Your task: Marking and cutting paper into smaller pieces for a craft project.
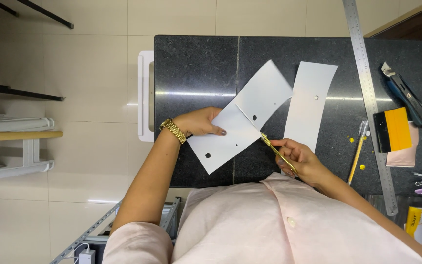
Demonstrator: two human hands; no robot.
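Your left hand (202, 122) is closed in a pinch on the upper left edge of the white sheet (242, 117), thumb on top, holding it angled across the black stone counter (191, 68). The sheet has small dark holes in it and a cut line running partway in from its lower right edge. Your right hand (301, 157) is wrapped around the handles of the gold scissors (275, 150), fingers curled through; the blades sit at the sheet's lower right edge, at the end of that cut. How far the blades are open, can't tell. A second white strip (310, 105) lies flat just right of the sheet. Further right: long steel ruler (370, 105), yellow pen knife (358, 154), yellow-and-black squeegee (392, 130), blue utility knife (406, 95).
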